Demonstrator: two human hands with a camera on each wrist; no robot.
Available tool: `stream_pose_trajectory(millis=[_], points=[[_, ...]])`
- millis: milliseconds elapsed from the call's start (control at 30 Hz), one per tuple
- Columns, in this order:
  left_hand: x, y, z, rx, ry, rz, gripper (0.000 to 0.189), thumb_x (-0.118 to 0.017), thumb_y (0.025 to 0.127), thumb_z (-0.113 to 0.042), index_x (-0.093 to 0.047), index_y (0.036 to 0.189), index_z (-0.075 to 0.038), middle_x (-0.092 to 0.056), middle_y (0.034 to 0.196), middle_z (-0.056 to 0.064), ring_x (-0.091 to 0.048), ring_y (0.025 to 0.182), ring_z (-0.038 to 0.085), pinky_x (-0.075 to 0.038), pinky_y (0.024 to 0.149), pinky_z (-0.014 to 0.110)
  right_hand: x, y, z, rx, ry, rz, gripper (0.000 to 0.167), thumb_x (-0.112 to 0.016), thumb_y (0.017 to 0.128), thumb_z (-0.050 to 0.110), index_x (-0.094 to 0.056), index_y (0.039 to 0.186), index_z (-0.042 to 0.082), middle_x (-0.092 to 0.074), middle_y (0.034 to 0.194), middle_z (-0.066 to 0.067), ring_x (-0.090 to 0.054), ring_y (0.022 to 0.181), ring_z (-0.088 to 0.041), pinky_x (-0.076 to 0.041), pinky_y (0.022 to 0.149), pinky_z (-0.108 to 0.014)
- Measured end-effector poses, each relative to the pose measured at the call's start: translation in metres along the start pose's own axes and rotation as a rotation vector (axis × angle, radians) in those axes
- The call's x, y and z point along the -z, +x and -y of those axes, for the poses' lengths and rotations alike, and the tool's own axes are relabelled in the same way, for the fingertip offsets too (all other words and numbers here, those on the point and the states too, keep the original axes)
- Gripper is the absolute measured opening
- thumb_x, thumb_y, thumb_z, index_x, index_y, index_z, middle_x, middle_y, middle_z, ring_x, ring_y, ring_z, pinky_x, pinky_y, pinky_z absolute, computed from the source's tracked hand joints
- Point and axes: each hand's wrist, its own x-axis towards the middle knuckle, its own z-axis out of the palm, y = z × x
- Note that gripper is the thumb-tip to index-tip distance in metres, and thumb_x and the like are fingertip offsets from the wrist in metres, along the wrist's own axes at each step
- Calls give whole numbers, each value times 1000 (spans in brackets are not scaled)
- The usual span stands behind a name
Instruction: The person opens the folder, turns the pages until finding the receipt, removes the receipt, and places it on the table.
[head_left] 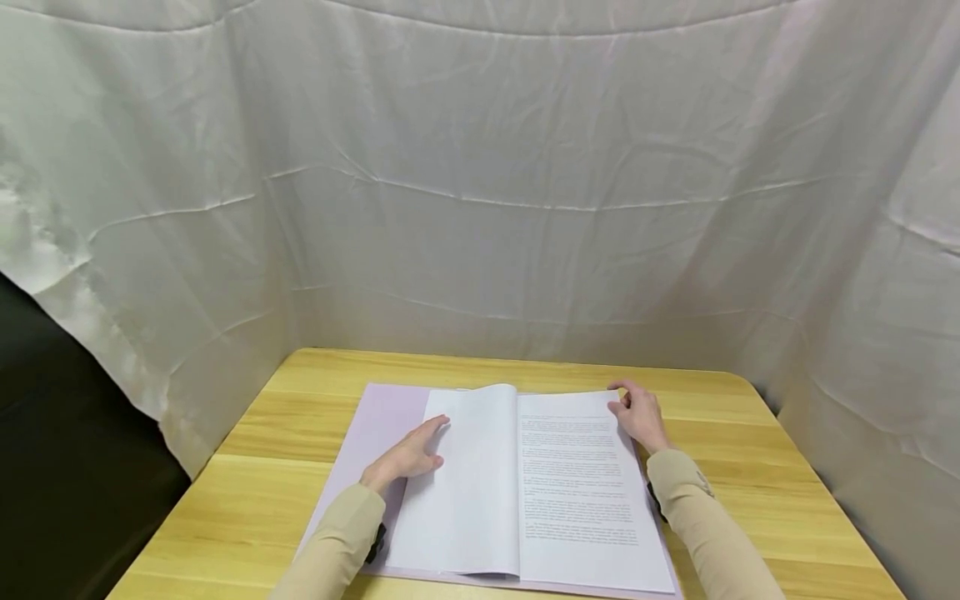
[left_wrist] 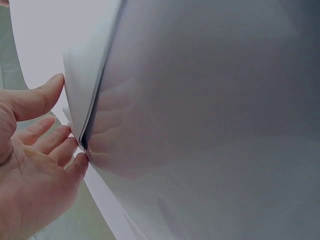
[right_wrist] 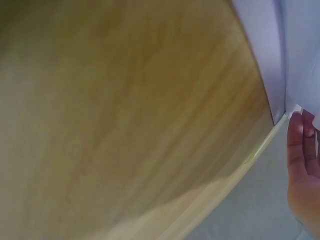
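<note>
Page-turning, I figured: left hand point(head_left: 406, 457) spread over blank page point(head_left: 472, 483), right hand point(head_left: 641, 415) pinching printed page point(head_left: 577, 479) by corner. Probably needed leftward sweep next.

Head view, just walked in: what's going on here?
A person has both hands on an open document. The left hand is at the outer side of the blank left page, fingers extended. The right hand is at the top outer corner of the printed right page; whether it grips the corner isn't clear. Both pages lie over a lilac cover on the wooden table.
</note>
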Motion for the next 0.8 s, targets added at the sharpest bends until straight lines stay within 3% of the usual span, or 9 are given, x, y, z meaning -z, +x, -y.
stream_pose_trajectory(millis=[233, 500, 667, 800], points=[[0, 0, 1, 0, -3, 5, 68, -66, 89, 6, -37, 150, 6, -35, 158, 29, -30, 148, 48, -24, 124, 60, 1, -1, 3, 32, -29, -5, 23, -63, 93, 2, -61, 116, 5, -49, 69, -6, -44, 64, -19, -30, 62, -29], [1, 0, 1, -9, 3, 6, 67, -65, 89, 6, -36, 150, 7, -35, 158, 30, -30, 148, 48, -24, 124, 60, 3, -3, 8, -28, -55, -8, 8, -60, 97, 11, -60, 105, 7, -55, 72, -9, -49, 66, -22, -32, 61, -29], [1, -1, 1, -17, 3, 8, 66, -64, 89, 6, -36, 149, 8, -35, 157, 31, -30, 148, 48, -24, 124, 60, 4, -4, 8, -47, -69, -34, 9, -62, 97, 15, -61, 100, 6, -68, 88, -19, -58, 79, -30, -38, 67, -32], [1, -1, 1, -14, -1, 12, 66, -64, 89, 7, -36, 149, 8, -35, 157, 30, -30, 148, 48, -24, 124, 60, 5, -4, 8, -52, -74, -34, 14, -62, 98, 17, -63, 97, 3, -68, 98, -21, -60, 86, -32, -41, 72, -35]])
